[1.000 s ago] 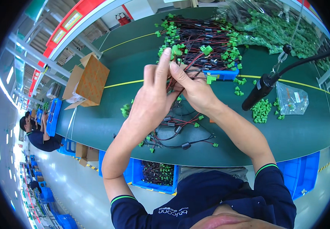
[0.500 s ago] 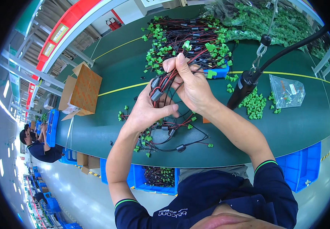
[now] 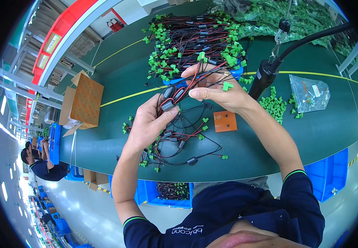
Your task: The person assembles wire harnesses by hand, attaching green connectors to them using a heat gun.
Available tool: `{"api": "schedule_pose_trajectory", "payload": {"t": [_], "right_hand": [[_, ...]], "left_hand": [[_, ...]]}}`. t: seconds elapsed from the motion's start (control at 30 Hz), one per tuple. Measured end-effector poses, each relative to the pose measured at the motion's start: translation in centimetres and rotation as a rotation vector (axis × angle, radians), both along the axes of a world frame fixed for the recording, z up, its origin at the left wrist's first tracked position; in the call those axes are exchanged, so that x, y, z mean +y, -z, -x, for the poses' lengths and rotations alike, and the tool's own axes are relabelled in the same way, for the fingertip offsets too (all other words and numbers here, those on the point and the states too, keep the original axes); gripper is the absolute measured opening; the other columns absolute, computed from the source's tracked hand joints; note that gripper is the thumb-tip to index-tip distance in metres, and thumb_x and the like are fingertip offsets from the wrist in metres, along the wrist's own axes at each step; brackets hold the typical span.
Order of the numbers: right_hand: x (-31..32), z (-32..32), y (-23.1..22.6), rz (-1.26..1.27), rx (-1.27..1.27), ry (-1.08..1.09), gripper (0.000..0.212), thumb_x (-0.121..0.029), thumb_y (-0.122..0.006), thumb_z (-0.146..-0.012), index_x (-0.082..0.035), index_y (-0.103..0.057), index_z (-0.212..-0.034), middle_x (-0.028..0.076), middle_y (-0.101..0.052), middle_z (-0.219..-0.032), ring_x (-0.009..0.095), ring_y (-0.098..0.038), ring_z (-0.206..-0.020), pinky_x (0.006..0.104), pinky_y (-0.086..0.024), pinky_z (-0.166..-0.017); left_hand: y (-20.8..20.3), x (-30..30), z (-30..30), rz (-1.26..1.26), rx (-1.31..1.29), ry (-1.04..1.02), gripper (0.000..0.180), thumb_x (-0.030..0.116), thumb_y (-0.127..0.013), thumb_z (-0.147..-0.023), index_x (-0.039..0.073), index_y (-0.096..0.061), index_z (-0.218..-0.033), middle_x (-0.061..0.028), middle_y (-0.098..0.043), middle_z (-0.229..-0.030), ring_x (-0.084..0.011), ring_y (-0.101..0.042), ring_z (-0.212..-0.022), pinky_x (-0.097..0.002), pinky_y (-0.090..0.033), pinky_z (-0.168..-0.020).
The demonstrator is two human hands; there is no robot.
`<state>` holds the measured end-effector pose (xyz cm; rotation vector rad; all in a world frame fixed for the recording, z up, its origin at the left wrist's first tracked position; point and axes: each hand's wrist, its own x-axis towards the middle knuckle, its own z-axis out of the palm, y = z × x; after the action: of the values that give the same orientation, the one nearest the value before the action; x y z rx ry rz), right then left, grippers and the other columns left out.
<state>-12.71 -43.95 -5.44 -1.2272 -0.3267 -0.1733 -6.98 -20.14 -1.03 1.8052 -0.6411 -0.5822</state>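
Observation:
A bundle of black and red cables with dark cylindrical cores [image 3: 168, 104] is held above the table between my two hands. My left hand [image 3: 148, 124] is closed around the core end, thumb across the front. My right hand [image 3: 224, 89] curls loosely about the wires towards the green connector end, thumb and fingers on either side of them. Green connectors [image 3: 202, 57] stick out past my right fingers. Below lie several loose cables [image 3: 180, 144] with cores and green ends. An orange block [image 3: 225, 121] with small dark holes sits beneath my right forearm.
A large heap of similar cables [image 3: 197, 39] covers the far table. A black cylindrical tool [image 3: 263, 79] hangs at right, near loose green connectors [image 3: 272, 105] and a clear bag [image 3: 310, 96]. A cardboard box [image 3: 88, 99] stands left; blue bins [image 3: 326, 173] are below the edge. People work far left.
My right hand has loosened from its upright pinch, its thumb now lower and pointing left. My left hand has shifted slightly left and down with the bundle. The orange block has come into fuller view.

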Motion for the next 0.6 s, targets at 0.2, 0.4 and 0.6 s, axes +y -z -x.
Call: {"api": "schedule_pose_trajectory", "payload": {"t": [0.2,0.4,0.6], "right_hand": [[-0.65,0.33,-0.04,0.037,-0.010,0.026,0.042,-0.021,-0.086,-0.089,-0.008,-0.071,-0.126,0.002,-0.073,-0.100,0.010,-0.065,-0.086,0.0265,-0.052,-0.071],[-0.92,0.59,0.16,0.087,-0.046,0.022,0.039,-0.020,-0.083,-0.092,-0.009,-0.073,-0.128,0.000,-0.072,-0.095,0.009,-0.062,-0.080,0.0263,-0.050,-0.069],[-0.94,0.70,0.24,0.082,-0.062,-0.020,0.038,-0.019,-0.080,-0.095,-0.010,-0.072,-0.131,-0.001,-0.068,-0.087,0.008,-0.056,-0.075,0.0269,-0.048,-0.068]], "left_hand": [[-0.25,-0.65,0.30,-0.037,-0.059,0.006,0.019,0.011,-0.074,-0.098,0.001,-0.065,-0.112,0.0062,-0.057,-0.088,-0.0032,-0.047,-0.079,-0.0229,-0.041,-0.069],[-0.04,-0.64,0.40,-0.043,-0.086,0.027,0.019,0.010,-0.074,-0.098,0.000,-0.065,-0.111,0.0057,-0.058,-0.088,-0.0029,-0.047,-0.079,-0.0231,-0.041,-0.069],[0.40,-0.54,0.60,-0.064,-0.073,0.018,0.019,0.011,-0.074,-0.098,0.001,-0.065,-0.111,0.0057,-0.058,-0.087,-0.0033,-0.047,-0.079,-0.0232,-0.042,-0.069]]}}
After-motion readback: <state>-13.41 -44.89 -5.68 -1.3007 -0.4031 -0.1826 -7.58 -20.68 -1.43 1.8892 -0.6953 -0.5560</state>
